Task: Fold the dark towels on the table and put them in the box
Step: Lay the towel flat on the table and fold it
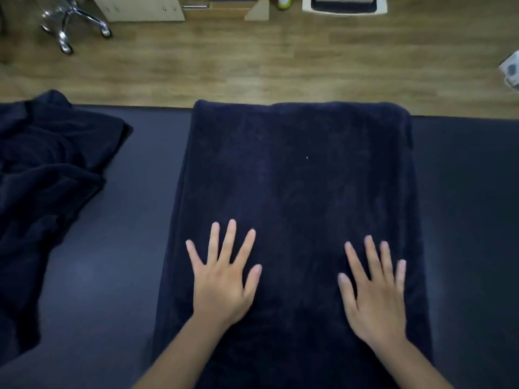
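We look down on a dark table (126,248) that fills the lower two thirds of the view, with a wooden floor (252,66) running beyond its far edge. Across the middle of the table lies a navy towel (297,178), spread flat as a long rectangle; its far end reaches the table's far edge and its near end runs out of the bottom of the view. To the left, apart from it, a second dark towel (47,164) sits crumpled in loose folds, reaching the left border. On the near half of the flat towel we see both hands palm down: the left hand (222,284) and the right hand (376,299) rest on the cloth with straight, spread fingers, gripping nothing and set well apart from each other. On the floor at the top left stands a chrome chair base (70,21) on castors, beside a pale cabinet (146,9). At the top right a white box (307,7) holds something dark, which we cannot identify.
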